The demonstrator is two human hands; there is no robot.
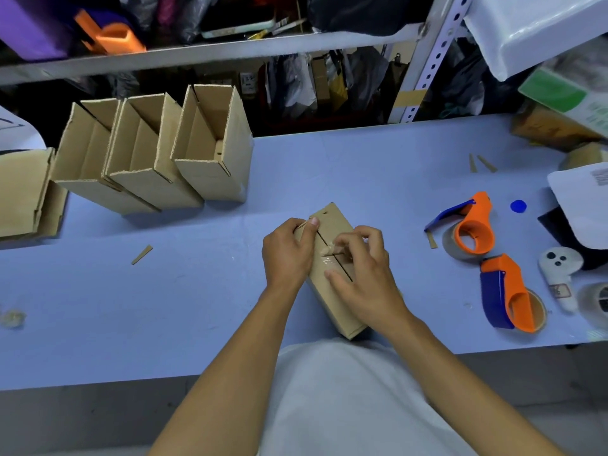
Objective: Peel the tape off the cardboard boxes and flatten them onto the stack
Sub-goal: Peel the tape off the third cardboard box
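Note:
A small closed cardboard box [335, 301] lies on the blue table [164, 307] in front of me, its seam facing up. My left hand [286, 255] grips the box's left side, thumb on the top edge. My right hand [362, 271] pinches a crumpled strip of clear tape [329, 251] at the seam, partly lifted off the cardboard. Three open upright boxes [210, 149] stand in a row at the back left. A flattened stack of cardboard [23, 195] lies at the far left edge.
Two orange-and-blue tape dispensers [473, 230] [510, 294] lie to the right, beside a white controller [559, 278], a blue cap [518, 206] and a white bag [582, 202]. Tape scraps [142, 255] and a tape ball [13, 318] lie left. Shelving rises behind.

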